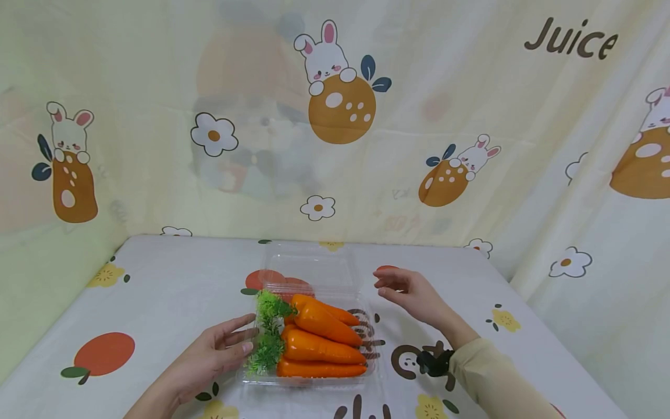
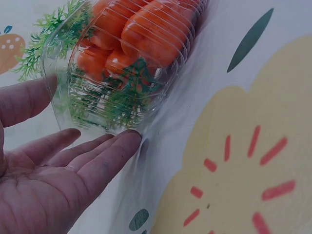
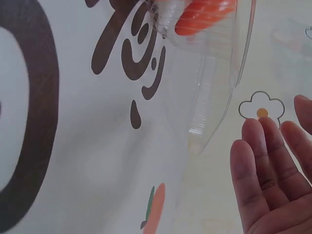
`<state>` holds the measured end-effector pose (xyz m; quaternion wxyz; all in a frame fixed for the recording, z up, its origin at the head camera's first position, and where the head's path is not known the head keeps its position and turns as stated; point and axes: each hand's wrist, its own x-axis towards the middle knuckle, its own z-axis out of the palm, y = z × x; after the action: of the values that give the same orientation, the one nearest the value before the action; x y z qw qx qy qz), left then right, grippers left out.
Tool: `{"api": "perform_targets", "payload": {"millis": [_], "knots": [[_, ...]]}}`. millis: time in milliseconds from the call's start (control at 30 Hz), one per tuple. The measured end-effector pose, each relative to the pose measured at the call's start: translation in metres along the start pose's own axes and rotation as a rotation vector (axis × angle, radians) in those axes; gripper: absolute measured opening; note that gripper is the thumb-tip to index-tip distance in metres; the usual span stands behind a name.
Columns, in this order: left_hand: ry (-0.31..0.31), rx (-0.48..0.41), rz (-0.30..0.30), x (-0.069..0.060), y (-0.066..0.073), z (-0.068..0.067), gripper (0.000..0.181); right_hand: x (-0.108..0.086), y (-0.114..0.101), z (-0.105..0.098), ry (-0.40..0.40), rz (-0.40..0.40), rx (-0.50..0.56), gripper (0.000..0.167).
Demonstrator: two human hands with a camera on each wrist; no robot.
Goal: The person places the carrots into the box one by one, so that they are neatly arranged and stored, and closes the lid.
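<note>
Several orange toy carrots (image 1: 321, 343) with frilly green tops (image 1: 269, 334) lie in a clear plastic clamshell box (image 1: 309, 381). Its transparent lid (image 1: 309, 265) is folded back away from the person, flat or nearly so. My left hand (image 1: 217, 349) is at the box's left side, by the green tops, fingers extended. In the left wrist view the fingertips (image 2: 129, 136) reach the ribbed wall of the box, without curling round it. My right hand (image 1: 413, 294) hovers right of the lid, fingers loosely bent and holding nothing; the right wrist view shows it apart from the box.
A white tablecloth (image 1: 188, 285) printed with fruit, flowers and lettering covers the table. Behind it hangs a cream curtain (image 1: 251, 174) with rabbit prints. A black object (image 1: 435, 363) sits at the right wrist by the beige sleeve (image 1: 492, 372).
</note>
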<state>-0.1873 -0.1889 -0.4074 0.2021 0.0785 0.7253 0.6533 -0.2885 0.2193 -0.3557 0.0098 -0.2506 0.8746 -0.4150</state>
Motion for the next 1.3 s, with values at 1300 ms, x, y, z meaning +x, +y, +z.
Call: {"api": "perform_targets", "payload": {"millis": [1300], "knots": [[-0.016, -0.01, 0.021, 0.002, -0.003, -0.002, 0.073, 0.045, 0.028, 0.042, 0.072, 0.418, 0.241, 0.043]]}}
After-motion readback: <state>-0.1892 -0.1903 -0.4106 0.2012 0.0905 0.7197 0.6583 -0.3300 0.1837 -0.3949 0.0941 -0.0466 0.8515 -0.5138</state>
